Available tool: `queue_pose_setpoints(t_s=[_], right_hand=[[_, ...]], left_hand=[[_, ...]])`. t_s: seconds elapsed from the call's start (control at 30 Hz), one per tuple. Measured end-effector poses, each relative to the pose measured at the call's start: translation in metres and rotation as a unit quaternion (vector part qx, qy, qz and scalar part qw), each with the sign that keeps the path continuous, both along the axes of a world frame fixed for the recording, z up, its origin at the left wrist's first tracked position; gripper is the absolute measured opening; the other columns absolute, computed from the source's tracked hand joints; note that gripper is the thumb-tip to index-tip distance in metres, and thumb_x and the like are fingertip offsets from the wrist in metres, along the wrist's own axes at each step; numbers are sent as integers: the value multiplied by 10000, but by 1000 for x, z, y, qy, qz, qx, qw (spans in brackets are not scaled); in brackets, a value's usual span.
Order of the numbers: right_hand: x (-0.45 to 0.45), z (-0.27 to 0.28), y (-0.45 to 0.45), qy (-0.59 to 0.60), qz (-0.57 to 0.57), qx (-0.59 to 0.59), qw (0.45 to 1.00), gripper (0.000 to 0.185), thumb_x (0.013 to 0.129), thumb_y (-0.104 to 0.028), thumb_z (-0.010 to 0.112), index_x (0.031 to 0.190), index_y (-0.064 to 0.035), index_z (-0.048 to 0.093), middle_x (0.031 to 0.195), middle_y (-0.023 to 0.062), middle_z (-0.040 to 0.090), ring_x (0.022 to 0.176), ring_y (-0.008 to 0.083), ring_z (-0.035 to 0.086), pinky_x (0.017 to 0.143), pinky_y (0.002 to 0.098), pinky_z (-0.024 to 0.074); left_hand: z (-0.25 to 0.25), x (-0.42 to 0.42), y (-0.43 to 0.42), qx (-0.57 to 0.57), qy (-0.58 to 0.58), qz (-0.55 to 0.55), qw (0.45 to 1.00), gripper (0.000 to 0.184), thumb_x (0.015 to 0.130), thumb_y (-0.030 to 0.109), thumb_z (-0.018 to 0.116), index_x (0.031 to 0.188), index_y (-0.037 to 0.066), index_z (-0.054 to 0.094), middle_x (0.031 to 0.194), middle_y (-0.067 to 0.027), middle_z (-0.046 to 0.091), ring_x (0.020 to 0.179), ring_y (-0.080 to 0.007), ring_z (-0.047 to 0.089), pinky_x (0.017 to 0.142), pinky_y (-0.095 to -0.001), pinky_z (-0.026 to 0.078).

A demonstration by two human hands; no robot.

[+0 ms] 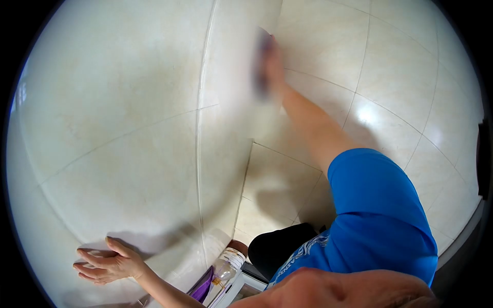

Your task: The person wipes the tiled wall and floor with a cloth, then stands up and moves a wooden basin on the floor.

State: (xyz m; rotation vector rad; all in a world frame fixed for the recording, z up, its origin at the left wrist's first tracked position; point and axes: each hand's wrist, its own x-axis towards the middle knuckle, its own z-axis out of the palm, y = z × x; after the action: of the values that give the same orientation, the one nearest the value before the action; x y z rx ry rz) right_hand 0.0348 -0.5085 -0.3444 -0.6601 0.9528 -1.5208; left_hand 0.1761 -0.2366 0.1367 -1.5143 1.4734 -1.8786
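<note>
"Dark and blurred, what is being gripped?"

"A dark object [261, 65] is being gripped by the right hand [275, 65], up by the pale tiles [154, 149]; its kind is being hidden by blur."

"And the left hand [112, 264]?"

"Open, with fingers spread, it is being rested on them. A brown-lidded jar [227, 264] is being seen beside something purple [204, 287]."

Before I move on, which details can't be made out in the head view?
All in the head view:
- Dark item at the right hand: motion blur hides what it is and how the fingers grip it.
- White label on the clear, brown-lidded jar: print too small.
- Black object at far right: cut off by the image edge.
- White lettering on the blue shirt: small and partly lost in folds.
</note>
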Motion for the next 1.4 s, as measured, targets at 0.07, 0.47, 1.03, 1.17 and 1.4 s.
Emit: queue_pose_setpoints(t_s=[0.07, 0.47, 1.03, 1.17, 1.4], right_hand=[[-38, 60, -10, -95, 10, 237, 967, 420, 959, -280, 361, 1267, -11, 461, 1185, 131, 513, 1027, 219, 511, 890, 355, 423], [-10, 204, 59, 301, -31, -170, 938, 399, 907, -103, 485, 1300, -44, 453, 1157, 123, 512, 1087, 288, 470, 980, 425, 328], [12, 114, -5, 168, -107, -7, 980, 408, 876, -125, 521, 1274, -53, 465, 1137, 175, 537, 1035, 328, 525, 888, 441, 419], [-34, 209, -1, 335, -82, -209, 915, 482, 830, -102, 576, 1303, -136, 484, 1174, 119, 519, 1078, 292, 489, 932, 405, 389], [-42, 115, -129, 253, -179, -37, 950, 458, 846, -68, 473, 1304, -79, 470, 1231, 189, 484, 1118, 354, 481, 989, 408, 377]], left_hand=[[-2, -7, -3, 4, -19, 18, 1000, 622, 913, 559, 419, 1364, 131, 427, 1428, -154, 305, 1308, -351, 301, 1009, -518, 260], [-5, -11, -6, -24, -2, 19, 1000, 642, 904, 614, 385, 1341, 150, 460, 1404, -169, 369, 1286, -381, 331, 977, -510, 284], [-4, -8, -3, -13, -20, 27, 999, 643, 915, 589, 378, 1365, 132, 427, 1430, -172, 333, 1311, -374, 297, 999, -534, 258], [-4, -8, -2, -10, -12, 39, 999, 640, 920, 577, 374, 1370, 124, 417, 1435, -174, 323, 1315, -374, 287, 998, -536, 265], [-3, -11, -5, 20, -22, 30, 999, 619, 940, 530, 381, 1364, 80, 409, 1447, -173, 290, 1319, -377, 271, 995, -536, 264]])
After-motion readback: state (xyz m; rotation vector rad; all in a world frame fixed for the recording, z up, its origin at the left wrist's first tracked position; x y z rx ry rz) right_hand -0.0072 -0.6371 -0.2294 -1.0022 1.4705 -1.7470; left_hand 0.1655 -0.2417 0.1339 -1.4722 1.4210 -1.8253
